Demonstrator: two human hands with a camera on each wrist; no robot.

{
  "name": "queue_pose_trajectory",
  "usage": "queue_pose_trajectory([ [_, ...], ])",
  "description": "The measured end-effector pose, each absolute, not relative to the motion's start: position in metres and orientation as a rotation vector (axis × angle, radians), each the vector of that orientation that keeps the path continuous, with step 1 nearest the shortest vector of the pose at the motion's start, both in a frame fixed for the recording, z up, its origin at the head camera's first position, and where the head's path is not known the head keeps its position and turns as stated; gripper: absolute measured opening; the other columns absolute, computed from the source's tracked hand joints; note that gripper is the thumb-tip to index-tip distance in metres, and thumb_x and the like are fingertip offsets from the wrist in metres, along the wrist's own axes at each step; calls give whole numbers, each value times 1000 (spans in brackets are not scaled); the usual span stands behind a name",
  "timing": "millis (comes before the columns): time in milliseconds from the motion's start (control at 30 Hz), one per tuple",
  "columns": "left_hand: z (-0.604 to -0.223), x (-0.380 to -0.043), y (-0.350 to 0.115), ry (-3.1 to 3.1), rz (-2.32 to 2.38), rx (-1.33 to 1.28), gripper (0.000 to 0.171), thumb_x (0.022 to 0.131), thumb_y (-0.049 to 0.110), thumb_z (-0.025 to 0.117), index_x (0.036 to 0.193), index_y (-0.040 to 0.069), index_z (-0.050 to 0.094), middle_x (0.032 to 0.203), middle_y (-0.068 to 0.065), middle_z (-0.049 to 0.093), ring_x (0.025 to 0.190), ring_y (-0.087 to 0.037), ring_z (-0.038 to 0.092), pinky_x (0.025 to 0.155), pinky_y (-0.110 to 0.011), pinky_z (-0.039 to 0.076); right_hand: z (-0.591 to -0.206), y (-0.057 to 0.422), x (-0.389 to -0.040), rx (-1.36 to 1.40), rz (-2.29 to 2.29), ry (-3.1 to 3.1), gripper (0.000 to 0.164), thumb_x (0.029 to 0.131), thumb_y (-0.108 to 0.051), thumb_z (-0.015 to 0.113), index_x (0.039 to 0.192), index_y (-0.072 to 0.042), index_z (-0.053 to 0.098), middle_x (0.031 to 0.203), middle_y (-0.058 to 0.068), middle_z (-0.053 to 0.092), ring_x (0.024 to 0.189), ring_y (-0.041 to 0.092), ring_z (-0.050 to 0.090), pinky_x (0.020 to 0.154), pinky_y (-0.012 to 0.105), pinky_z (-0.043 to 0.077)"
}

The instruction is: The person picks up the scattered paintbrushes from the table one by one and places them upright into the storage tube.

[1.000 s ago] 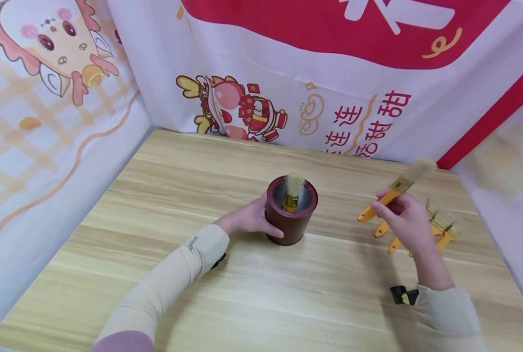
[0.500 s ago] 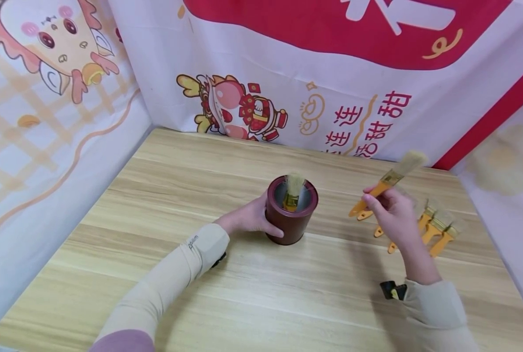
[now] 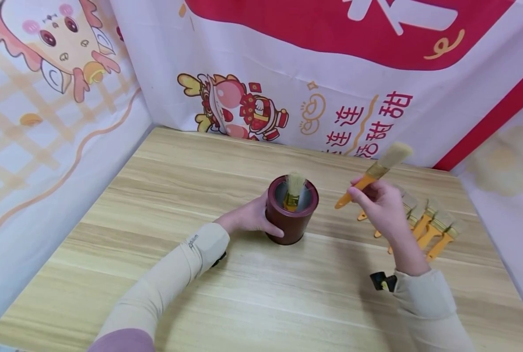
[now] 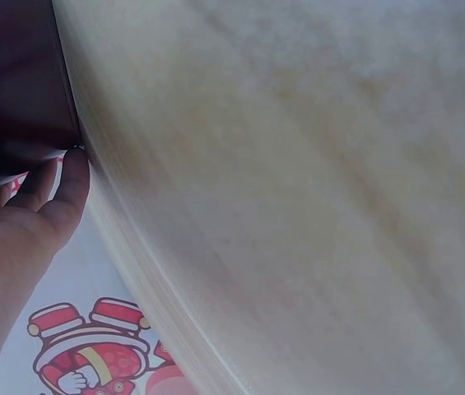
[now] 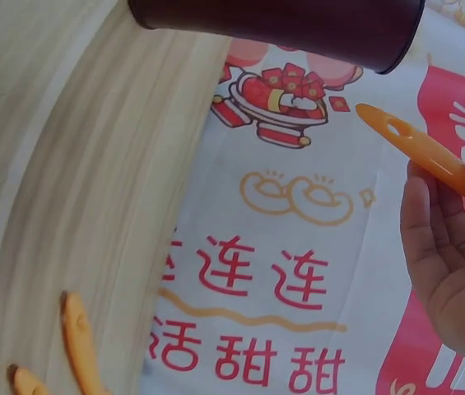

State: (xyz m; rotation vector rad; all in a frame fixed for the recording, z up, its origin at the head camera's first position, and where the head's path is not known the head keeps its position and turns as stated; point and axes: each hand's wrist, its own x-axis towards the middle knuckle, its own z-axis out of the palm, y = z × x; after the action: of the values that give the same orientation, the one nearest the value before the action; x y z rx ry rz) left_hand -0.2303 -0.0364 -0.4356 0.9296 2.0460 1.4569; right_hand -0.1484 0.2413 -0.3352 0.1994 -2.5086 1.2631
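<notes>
A dark red-brown canister [image 3: 288, 229] stands upright on the table, with a bristle brush [image 3: 294, 191] inside it, bristles up. My left hand [image 3: 251, 217] grips the canister's side from the left; in the left wrist view its fingers [image 4: 72, 185] lie against the dark wall [image 4: 18, 82]. Off to the canister's right, my right hand [image 3: 385, 208] pinches a paintbrush by its orange handle [image 3: 353, 193] above the table. That brush is tilted, pale bristles toward the upper right, handle end toward the canister. In the right wrist view the thumb and fingers hold the handle [image 5: 425, 155].
Several more orange-handled paintbrushes [image 3: 437, 233] lie side by side on the table at the right, partly behind my right forearm. The wooden table [image 3: 261, 303] meets a printed cloth backdrop [image 3: 156, 63] at its far edge, and cloth also hangs at both sides.
My right hand has carried its paintbrush leftward, away from the brushes on the table and nearer the canister. The left hand and the canister have stayed in place.
</notes>
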Motion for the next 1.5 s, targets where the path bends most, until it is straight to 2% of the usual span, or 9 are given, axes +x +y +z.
queue_pose_trajectory([
  [200, -434, -229, -38, 2068, 1436, 898, 119, 67, 13, 89, 151, 31, 7, 146, 2, 41, 135, -14, 40, 118, -39, 27, -328, 227, -150, 249, 1276, -2411, 20, 90, -13, 68, 103, 2, 66, 87, -11, 65, 73, -6, 58, 62, 9, 48],
  [600, -433, -228, -37, 2032, 1462, 928, 114, 67, 11, 88, 149, 31, 12, 144, 3, 44, 133, -14, 42, 117, -40, 28, -316, 194, -159, 345, 1321, -2331, 18, 87, -7, 70, 101, 3, 66, 82, -24, 60, 70, -3, 57, 66, 9, 48],
  [700, -433, -228, -38, 2037, 1461, 926, 112, 68, 11, 88, 149, 29, 13, 143, 2, 45, 132, -14, 43, 117, -39, 29, -315, 189, -161, 351, 1291, -2369, 19, 88, -9, 69, 102, 3, 66, 85, -8, 68, 71, -3, 57, 66, 9, 47],
  [833, -433, -229, -39, 2062, 1444, 932, 115, 66, 12, 89, 150, 26, 12, 142, 0, 46, 132, -14, 44, 116, -38, 30, -320, 183, -163, 350, 1205, -2462, 20, 88, -12, 70, 103, 1, 66, 93, 16, 70, 73, 0, 55, 67, 10, 46],
  [1100, -434, -229, -37, 2056, 1451, 940, 110, 67, 13, 89, 147, 27, 16, 140, 2, 46, 129, -13, 45, 115, -38, 31, -331, 176, -167, 344, 1184, -2503, 28, 81, -8, 76, 107, 1, 67, 95, 17, 72, 78, 4, 56, 76, 22, 44],
  [1267, -434, -229, -35, 2038, 1468, 951, 108, 66, 12, 89, 146, 24, 18, 140, 0, 47, 129, -14, 45, 115, -38, 32, -335, 179, -169, 248, 1265, -2590, 53, 81, -9, 76, 129, 1, 55, 100, 20, 70, 93, 22, 62, 84, 31, 44],
  [1333, -434, -229, -35, 2041, 1467, 940, 110, 65, 12, 89, 147, 24, 17, 142, 0, 46, 130, -15, 45, 115, -38, 32, -336, 181, -169, 180, 1294, -2620, 62, 83, -11, 76, 137, 1, 48, 103, 21, 69, 96, 25, 61, 86, 31, 44],
  [1400, -434, -230, -35, 2056, 1455, 923, 112, 65, 12, 90, 148, 23, 15, 143, 0, 44, 132, -15, 43, 115, -38, 31, -337, 185, -169, 111, 1313, -2630, 67, 84, -13, 75, 140, 1, 43, 105, 22, 68, 93, 20, 60, 85, 26, 44],
  [1500, -434, -230, -37, 2070, 1443, 893, 115, 64, 13, 90, 149, 23, 13, 145, 0, 43, 134, -16, 42, 116, -39, 30, -339, 191, -167, 39, 1339, -2621, 67, 86, -14, 73, 142, 1, 40, 106, 24, 67, 84, 5, 57, 79, 15, 43],
])
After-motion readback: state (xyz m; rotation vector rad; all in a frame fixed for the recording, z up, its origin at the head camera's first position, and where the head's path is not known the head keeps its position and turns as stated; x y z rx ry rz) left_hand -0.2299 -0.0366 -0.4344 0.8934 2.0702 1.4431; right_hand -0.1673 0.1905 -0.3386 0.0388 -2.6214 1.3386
